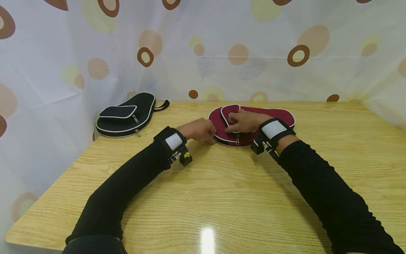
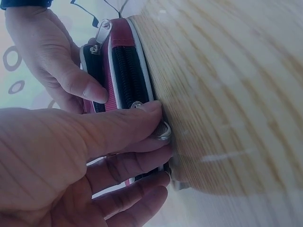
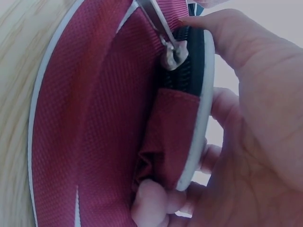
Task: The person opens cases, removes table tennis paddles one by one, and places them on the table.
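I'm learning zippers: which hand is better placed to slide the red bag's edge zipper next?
Probably the left hand: it pinches the zipper pull, while the right hand holds the pocket on the red bag.

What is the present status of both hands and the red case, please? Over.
Left hand pinching zipper pull on red case. Right hand gripping its small pocket. Case on table. Nothing visibly in the way; black case apart, at left.
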Available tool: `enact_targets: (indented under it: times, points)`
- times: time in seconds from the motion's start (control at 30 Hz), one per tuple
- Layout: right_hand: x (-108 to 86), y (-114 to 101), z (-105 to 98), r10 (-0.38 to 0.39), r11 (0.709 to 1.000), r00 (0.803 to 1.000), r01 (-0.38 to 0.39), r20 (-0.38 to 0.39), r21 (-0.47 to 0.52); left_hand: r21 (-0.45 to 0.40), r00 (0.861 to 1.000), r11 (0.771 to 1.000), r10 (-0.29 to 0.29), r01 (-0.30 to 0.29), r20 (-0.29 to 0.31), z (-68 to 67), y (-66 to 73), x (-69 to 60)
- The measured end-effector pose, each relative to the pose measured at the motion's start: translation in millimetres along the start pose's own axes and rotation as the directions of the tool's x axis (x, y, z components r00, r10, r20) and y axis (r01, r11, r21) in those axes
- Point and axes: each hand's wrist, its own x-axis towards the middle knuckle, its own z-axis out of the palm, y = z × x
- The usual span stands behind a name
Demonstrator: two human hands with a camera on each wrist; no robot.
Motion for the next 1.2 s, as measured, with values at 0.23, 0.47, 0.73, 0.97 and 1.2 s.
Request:
enact_targets:
  times: [0.23,0.47,0.73,0.97,1.2]
  points:
    - [-2.6,-2.8,-1.1,0.007,1.000,1.000,-0.007,0.009,-0.001,0.005,1.000,1.000,0.005,-0.005,0.001,0.9,-0.5,0.9]
    - [-3.6,-2.1,-1.4,-0.010,1.000,1.000,0.010,0.015,0.001,0.013,1.000,1.000,0.009,-0.009,-0.006,1.5,-1.3,0.8]
    - [-2.8,2.6,0.5,-0.019,1.000,0.999,0.018,0.036,0.008,0.015,1.000,1.000,0.012,-0.012,-0.003,2.8,-1.0,-0.5]
    - [-6.1,2.5,-2.8,-0.016,1.000,0.998,0.015,0.066,0.008,0.006,1.000,1.000,0.014,-0.014,-0.001,2.9,-1.5,0.1]
    - [-9.8,1.6,-9.4,-0.003,1.000,0.997,0.005,0.079,-0.026,0.002,1.000,1.000,0.020,-0.020,-0.002,1.4,-1.2,0.7]
